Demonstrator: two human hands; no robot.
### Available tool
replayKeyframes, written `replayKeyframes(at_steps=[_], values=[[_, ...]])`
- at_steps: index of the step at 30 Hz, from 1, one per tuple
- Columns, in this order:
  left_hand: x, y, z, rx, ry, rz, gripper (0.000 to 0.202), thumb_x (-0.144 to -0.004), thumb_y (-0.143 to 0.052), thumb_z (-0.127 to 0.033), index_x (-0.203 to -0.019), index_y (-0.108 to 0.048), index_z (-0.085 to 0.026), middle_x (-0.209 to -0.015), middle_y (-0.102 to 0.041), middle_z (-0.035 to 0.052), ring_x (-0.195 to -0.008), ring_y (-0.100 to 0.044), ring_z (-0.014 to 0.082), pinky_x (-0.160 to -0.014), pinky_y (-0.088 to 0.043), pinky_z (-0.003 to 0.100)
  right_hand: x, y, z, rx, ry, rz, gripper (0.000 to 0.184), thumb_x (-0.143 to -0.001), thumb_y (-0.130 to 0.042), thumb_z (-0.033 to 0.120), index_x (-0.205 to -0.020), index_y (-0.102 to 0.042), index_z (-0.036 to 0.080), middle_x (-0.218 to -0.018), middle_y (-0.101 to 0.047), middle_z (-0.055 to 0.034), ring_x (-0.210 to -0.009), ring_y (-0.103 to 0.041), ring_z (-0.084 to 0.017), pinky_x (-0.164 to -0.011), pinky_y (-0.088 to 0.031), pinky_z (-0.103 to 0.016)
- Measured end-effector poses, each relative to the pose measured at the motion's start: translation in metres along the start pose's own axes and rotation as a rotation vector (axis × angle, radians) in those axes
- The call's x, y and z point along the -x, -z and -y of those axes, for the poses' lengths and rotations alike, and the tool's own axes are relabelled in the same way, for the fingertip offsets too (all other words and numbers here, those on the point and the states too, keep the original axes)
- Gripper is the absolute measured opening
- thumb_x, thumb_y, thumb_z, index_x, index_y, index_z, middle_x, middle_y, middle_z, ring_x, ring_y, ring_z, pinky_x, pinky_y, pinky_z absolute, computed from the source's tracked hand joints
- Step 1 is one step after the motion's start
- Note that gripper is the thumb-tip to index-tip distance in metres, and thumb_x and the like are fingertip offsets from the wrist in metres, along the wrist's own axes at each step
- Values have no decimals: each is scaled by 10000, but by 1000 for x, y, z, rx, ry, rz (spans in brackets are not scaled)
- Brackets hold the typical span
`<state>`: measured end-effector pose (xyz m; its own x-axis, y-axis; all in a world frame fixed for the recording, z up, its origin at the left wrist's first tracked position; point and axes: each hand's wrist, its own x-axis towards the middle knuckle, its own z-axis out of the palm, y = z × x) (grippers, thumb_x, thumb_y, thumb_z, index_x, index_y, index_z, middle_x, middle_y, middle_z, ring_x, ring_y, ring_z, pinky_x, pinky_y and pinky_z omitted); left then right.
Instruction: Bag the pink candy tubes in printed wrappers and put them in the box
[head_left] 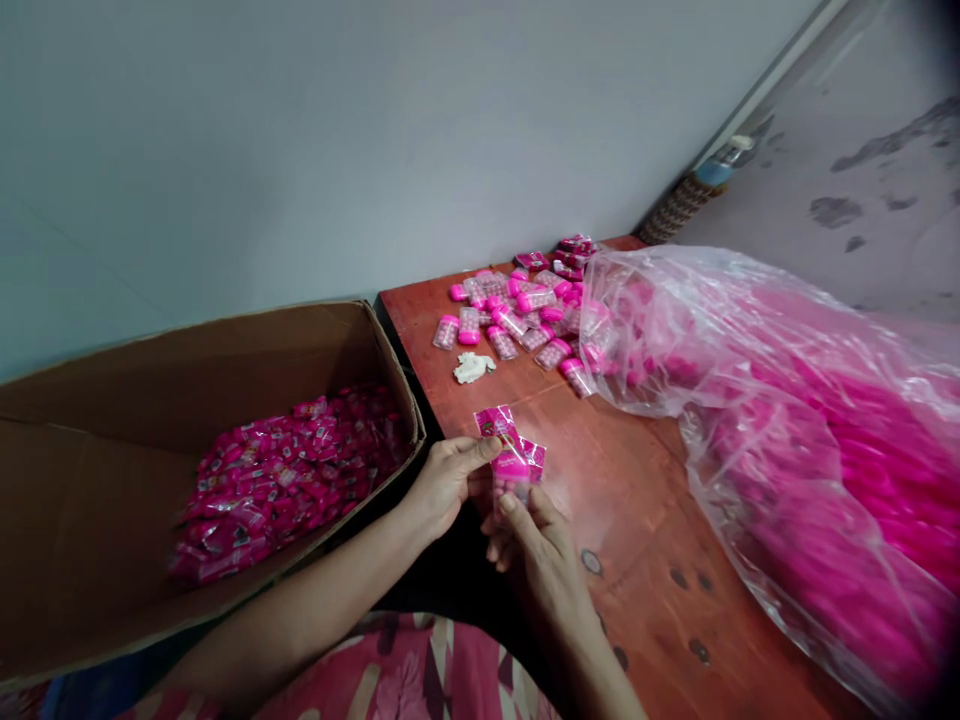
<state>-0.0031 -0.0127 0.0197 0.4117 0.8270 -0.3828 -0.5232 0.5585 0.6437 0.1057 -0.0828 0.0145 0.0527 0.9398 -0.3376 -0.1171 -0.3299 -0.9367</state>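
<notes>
In front of me, over the near edge of the table, both hands meet at one small clear candy container [511, 468] with a pink cap. Printed pink wrappers [495, 418] stick out above and beside the cap; whether they are around the container or only against it I cannot tell. My left hand [444, 482] is closed, its thumb and fingers pinching a wrapper by the cap. My right hand [546, 545] is closed round the container's lower part, thumb on top. Fingers hide much of the container's body.
On my left stands an open cardboard box [150, 365] holding a heap of pink wrapped packs [277, 480]. Loose capped containers [510, 320] and a white scrap [474, 367] lie on the red table [630, 510]. A large clear bag [810, 430] of pink pieces covers the right side.
</notes>
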Motion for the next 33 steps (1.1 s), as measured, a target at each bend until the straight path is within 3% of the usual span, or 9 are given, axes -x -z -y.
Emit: replayKeyframes(at_steps=[4,8,15,20,23,25,30,33], values=[[-1,0,2,-86,15,41,325,-586,-746,-360,-698,-597,-94,-573,-590,20,-467,-532,108,-460,-389,221,0,2,-1,110,52,-56,251,-809,-527,440,-826,-523,190,-605,-572,21,-436,-513,-92,-385,-402,-181],[-2,-1,4,-176,23,48,318,-588,-738,-371,-605,-586,-92,-534,-593,35,-432,-520,111,-422,-374,220,1,2,-1,204,75,-136,242,-797,-548,432,-757,-516,196,-543,-551,37,-426,-497,-91,-390,-388,-177],[1,-4,2,-291,92,178,300,-662,-672,-363,-576,-607,-83,-456,-575,47,-378,-528,137,-406,-396,242,-2,7,-3,-176,-32,38,263,-819,-506,445,-761,-501,188,-565,-566,24,-339,-417,-60,-314,-274,-162],[0,-6,7,-226,95,132,273,-630,-696,-342,-575,-607,-90,-459,-559,25,-381,-496,110,-401,-379,226,1,10,-4,-1,63,-61,198,-802,-562,389,-797,-543,192,-551,-531,42,-433,-465,-79,-391,-349,-175],[0,-6,4,-146,87,62,271,-608,-718,-327,-565,-609,-83,-500,-581,38,-418,-507,107,-428,-393,228,6,12,-3,-159,74,-25,232,-811,-562,356,-1000,-523,229,-728,-610,5,-563,-556,-111,-503,-444,-213],[2,-5,3,-128,63,49,258,-605,-726,-305,-566,-619,-73,-512,-585,45,-445,-517,107,-455,-402,227,8,13,-2,-266,68,-9,258,-809,-571,328,-1041,-502,238,-789,-633,-11,-605,-586,-121,-554,-469,-233],[13,-6,12,-70,84,160,253,-679,-679,-280,-550,-608,-74,-474,-526,16,-415,-478,97,-458,-419,259,-5,10,-2,-385,79,-17,196,-767,-630,274,-892,-487,226,-614,-627,30,-499,-581,-113,-461,-440,-192],[22,0,7,-50,64,171,205,-708,-661,-251,-622,-641,-66,-562,-591,51,-510,-558,136,-550,-475,302,-12,7,0,-370,47,10,212,-734,-663,261,-834,-481,216,-582,-629,33,-449,-562,-102,-408,-404,-165]])
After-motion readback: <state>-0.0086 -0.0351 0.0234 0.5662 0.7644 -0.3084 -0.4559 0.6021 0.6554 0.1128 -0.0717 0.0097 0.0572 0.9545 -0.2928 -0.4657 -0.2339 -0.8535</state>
